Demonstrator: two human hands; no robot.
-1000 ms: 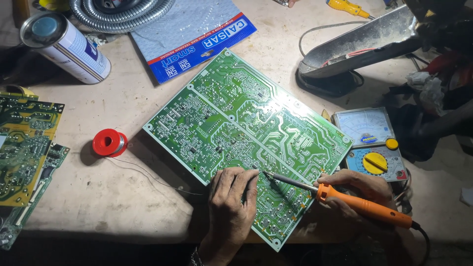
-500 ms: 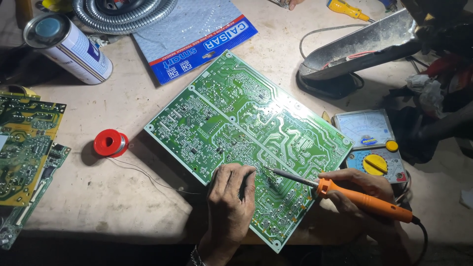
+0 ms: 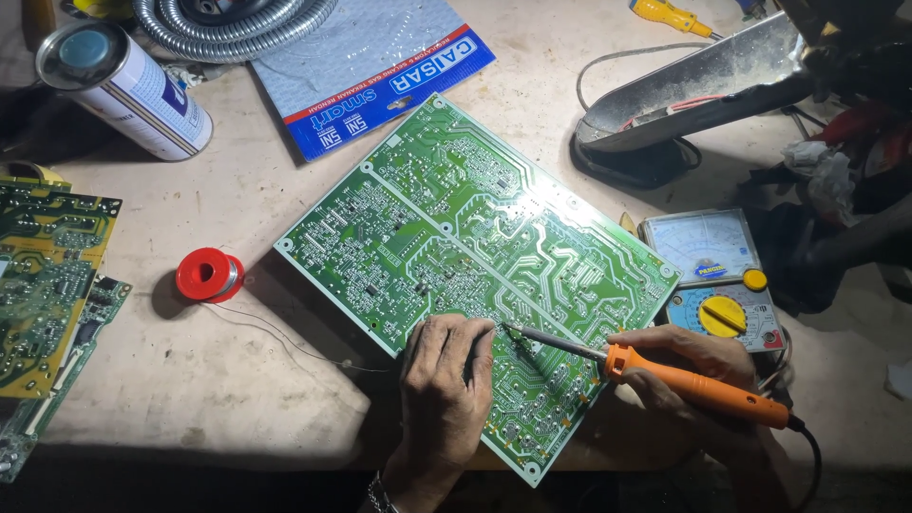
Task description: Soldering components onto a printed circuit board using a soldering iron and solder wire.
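Two hands work at a green circuit board [image 3: 475, 256] lying mid-bench: the left hand [image 3: 445, 380] rests flat on it, the right hand [image 3: 689, 366] grips an orange soldering iron [image 3: 698, 388], tip touching the board.

Left hand [image 3: 445, 385] rests on green circuit board [image 3: 456, 247]; right hand [image 3: 689, 366] holds orange soldering iron [image 3: 698, 388], tip on board.

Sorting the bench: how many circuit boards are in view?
3, as far as I can tell: the large green board under both hands at centre, a yellow-green board at the left edge, and a darker board partly beneath it. More may lie hidden in that stack.
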